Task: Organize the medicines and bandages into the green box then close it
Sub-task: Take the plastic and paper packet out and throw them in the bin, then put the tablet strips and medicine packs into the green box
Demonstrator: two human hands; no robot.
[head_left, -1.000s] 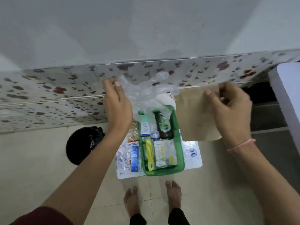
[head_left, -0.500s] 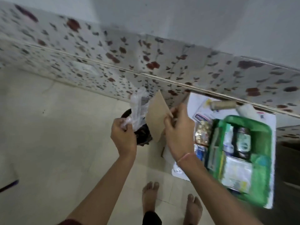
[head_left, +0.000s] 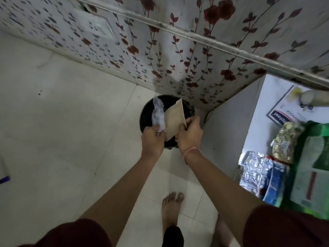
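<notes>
My left hand [head_left: 152, 139] grips a crumpled clear plastic bag [head_left: 158, 114]. A flat brown paper envelope [head_left: 174, 118] is pinched in my right hand [head_left: 189, 135]. Both hands hover side by side directly over a black round bin [head_left: 147, 111] on the floor. The green box [head_left: 316, 131] sits at the far right edge on a white table [head_left: 258, 111], cut off by the frame, with packets inside. Beside it lie a bag of yellowish tablets [head_left: 284, 141], silver blister strips [head_left: 254, 168] and a blue packet [head_left: 274, 182].
A floral-tiled wall [head_left: 160, 50] runs behind the bin, with a white switch plate [head_left: 97, 26] on it. Pale floor tiles [head_left: 62, 122] spread to the left. My bare foot [head_left: 170, 205] stands below the hands. A white roll [head_left: 308, 98] and a printed box [head_left: 284, 107] lie at the table's back.
My view swung left from the table to the floor. Both hands carried the plastic bag and the brown envelope from above the green box to above the black bin.
</notes>
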